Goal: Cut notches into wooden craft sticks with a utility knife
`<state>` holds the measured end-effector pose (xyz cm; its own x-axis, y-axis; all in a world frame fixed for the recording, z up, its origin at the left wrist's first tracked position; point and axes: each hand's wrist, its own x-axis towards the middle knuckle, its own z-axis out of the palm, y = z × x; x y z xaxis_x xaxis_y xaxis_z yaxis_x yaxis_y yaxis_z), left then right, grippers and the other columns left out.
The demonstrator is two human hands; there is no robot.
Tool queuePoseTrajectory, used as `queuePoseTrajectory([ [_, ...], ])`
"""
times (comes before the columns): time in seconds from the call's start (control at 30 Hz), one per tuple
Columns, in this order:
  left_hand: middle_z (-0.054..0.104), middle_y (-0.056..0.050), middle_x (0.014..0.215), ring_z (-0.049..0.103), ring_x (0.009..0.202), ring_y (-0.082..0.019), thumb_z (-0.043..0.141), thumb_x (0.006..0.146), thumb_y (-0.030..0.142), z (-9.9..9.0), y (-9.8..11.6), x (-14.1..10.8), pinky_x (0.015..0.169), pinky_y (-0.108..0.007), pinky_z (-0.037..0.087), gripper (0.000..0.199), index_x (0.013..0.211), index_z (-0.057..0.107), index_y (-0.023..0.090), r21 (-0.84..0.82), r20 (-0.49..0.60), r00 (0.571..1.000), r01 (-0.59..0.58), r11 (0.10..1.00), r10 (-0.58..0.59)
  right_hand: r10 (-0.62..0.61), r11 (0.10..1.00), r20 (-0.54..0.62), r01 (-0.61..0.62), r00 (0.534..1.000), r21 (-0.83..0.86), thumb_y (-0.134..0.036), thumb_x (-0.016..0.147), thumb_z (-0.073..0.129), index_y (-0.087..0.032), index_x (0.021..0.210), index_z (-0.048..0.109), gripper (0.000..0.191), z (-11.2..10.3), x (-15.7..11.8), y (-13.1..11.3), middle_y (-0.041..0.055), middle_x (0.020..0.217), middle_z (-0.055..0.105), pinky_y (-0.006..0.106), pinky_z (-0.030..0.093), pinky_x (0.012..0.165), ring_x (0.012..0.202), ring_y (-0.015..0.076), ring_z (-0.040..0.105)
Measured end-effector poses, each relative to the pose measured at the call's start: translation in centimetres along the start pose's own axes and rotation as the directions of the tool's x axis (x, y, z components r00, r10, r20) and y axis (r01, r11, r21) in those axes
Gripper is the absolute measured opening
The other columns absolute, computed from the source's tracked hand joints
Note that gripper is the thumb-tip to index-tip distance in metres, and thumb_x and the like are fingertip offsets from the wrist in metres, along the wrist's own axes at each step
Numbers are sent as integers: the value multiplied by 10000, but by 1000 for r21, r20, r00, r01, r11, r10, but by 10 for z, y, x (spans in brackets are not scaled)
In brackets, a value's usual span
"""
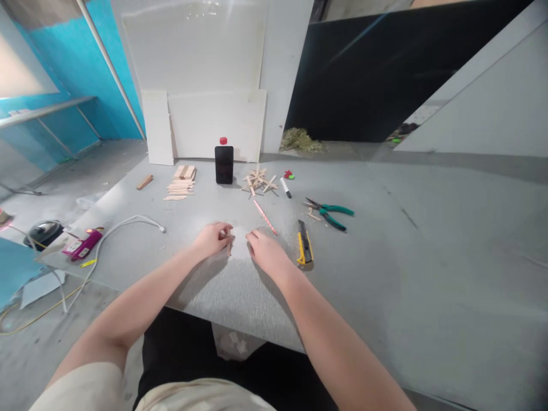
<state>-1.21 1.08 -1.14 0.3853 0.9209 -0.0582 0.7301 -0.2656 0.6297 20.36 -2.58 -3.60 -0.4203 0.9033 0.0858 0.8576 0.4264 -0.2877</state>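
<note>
L hand: (213, 238) fingers curled, gripping a short wooden stick (229, 249), partly hidden by fingers.
R hand: (266, 251) fingers together, tips down at the surface (406, 274); can't tell if anything's under them.
Stick pos.: near side, btwn the hands, closer to L.
Yellow utility knife: (305, 245) just R of R hand.
Green-handled pliers: (336, 212) farther R, jaws slightly apart, wood scraps (314, 215) beside.
Pink-patterned pencil: (265, 218) beyond R hand, lying diag.
Marker: (285, 186) far side, R of a loose stick pile (258, 180).
Phone: (224, 165) far ctr., upright, red-capped bottle (223, 140) behind.
Craft sticks: (180, 189) far L, rough row nr a wood block (145, 182).
White cable: (128, 220) L, plug end on surface.
</note>
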Motion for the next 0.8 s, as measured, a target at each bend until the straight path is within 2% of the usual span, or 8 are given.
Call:
queuePoseTrajectory([
  [0.17, 637, -96, 1250, 653, 1069, -211, 616, 994, 383, -3, -14, -6, 925, -423, 581, 329, 1243, 617, 168, 138, 9, 1000, -23, 990, 22, 35, 999, 37, -33, 999, -33, -373, 986, 630, -187, 1270, 613, 340, 8, 3, -3, 96, 1273, 639, 430, 589, 893, 1061, 221, 664],
  [0.4, 644, -92, 1230, 656, 1050, -203, 609, 999, 381, -9, -30, -22, 914, -412, 584, 309, 1223, 625, 169, 283, -16, 988, -144, 948, 155, 68, 993, -33, -71, 997, -97, -371, 988, 626, -186, 1251, 622, 322, 9, 19, 0, 94, 1258, 646, 422, 591, 886, 1047, 215, 667],
  [0.67, 638, -95, 1255, 643, 1091, -213, 608, 997, 385, -5, -36, -17, 964, -439, 562, 308, 1227, 629, 180, 317, 44, 961, -274, 908, 274, 193, 971, -155, -211, 969, -110, -371, 985, 632, -176, 1251, 620, 331, 5, 29, 17, 92, 1243, 652, 428, 592, 884, 1042, 217, 670],
  [0.8, 628, -95, 1267, 627, 1123, -227, 620, 986, 393, -5, -37, -13, 992, -462, 539, 318, 1217, 631, 174, 321, 53, 952, -303, 897, 303, 176, 973, -188, -200, 966, -115, -364, 986, 632, -167, 1222, 629, 307, 3, 23, 13, 82, 1192, 668, 413, 596, 861, 1002, 205, 677],
])
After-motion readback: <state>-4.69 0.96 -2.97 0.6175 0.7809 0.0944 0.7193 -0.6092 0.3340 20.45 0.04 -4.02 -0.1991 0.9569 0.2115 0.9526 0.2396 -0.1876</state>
